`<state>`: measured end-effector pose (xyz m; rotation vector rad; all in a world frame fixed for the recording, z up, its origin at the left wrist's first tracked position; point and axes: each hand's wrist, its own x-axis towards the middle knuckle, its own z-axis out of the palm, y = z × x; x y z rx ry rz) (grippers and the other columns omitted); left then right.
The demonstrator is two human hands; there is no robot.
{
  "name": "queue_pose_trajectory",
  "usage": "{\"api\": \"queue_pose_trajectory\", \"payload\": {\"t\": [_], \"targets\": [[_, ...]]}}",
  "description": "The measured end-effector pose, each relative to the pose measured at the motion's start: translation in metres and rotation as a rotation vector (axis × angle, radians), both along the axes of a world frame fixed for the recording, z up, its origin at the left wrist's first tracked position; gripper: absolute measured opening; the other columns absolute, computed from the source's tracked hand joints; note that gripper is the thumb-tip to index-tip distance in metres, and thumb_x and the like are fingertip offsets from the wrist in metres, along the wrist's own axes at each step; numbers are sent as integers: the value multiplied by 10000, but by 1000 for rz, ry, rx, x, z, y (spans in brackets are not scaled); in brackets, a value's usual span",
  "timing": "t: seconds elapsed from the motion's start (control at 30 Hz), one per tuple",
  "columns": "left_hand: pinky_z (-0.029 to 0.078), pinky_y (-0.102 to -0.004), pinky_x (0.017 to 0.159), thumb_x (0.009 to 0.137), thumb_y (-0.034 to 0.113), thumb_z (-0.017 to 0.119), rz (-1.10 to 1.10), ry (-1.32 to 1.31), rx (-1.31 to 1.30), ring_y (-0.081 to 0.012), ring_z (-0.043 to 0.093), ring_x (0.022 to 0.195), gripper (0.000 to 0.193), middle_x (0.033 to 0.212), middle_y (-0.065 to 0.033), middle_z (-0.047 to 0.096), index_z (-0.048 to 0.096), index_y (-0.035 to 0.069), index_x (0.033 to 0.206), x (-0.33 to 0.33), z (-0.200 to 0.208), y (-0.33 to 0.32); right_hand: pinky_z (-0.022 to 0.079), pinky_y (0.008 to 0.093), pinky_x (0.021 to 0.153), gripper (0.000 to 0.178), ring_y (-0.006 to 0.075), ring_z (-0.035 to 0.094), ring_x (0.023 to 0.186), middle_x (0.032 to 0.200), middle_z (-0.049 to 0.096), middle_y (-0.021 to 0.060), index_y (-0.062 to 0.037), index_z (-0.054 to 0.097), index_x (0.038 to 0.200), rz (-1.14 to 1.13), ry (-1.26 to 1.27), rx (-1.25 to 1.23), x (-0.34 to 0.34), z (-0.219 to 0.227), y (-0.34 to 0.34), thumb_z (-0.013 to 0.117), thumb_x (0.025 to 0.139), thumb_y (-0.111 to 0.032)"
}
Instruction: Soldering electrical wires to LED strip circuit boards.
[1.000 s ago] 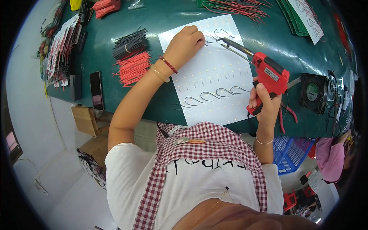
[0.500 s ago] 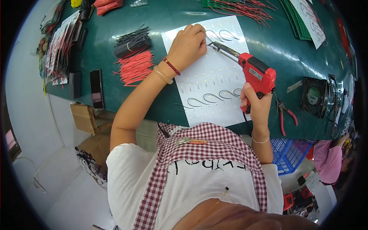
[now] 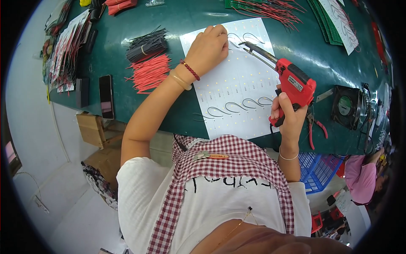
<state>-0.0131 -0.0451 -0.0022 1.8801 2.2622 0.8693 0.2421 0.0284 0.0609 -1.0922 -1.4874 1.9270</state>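
Observation:
A white LED circuit board (image 3: pixel 232 78) lies on the green table in front of me. My left hand (image 3: pixel 208 47) rests over its far left part, fingers pinched together on a thin dark wire (image 3: pixel 233 42), whose held end is hidden. My right hand (image 3: pixel 291 118) is wrapped round the handle of a red soldering gun (image 3: pixel 297 82). The gun's dark tip points up and left, just above the board's far part, apart from my left hand. Looped black wires stand along both the near and far edges of the board.
Left of the board lie bundles of black wires (image 3: pixel 146 46) and red wires (image 3: pixel 151 74), then a phone (image 3: pixel 106 97). On the right are red-handled pliers (image 3: pixel 317 127) and a black fan (image 3: pixel 346 106). Green boards with red wires (image 3: pixel 270 10) lie at the back.
The soldering gun has moved right in my right hand, its tip drawing away from my left hand. The left hand has barely moved.

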Motion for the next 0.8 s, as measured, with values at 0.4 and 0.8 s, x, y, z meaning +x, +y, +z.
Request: {"api": "queue_pose_trajectory", "payload": {"t": [0.4, 0.8], "targets": [[374, -369, 735, 734, 103, 670, 203, 479, -336, -225, 515, 883, 97, 876, -50, 529, 591, 78, 785, -19, 53, -76, 399, 226, 417, 264, 90, 474, 435, 600, 543, 56, 80, 552, 1058, -59, 88, -21, 7, 11, 2, 583, 875, -107], [473, -252, 583, 787, 93, 655, 89, -319, -115, -130, 591, 642, 76, 897, -19, 638, 620, 36, 824, -17, 12, -37, 392, 215, 422, 247, 89, 484, 435, 606, 554, 54, 67, 554, 1059, -9, 76, -68, -1, 6, -13, 586, 870, -88]]}}
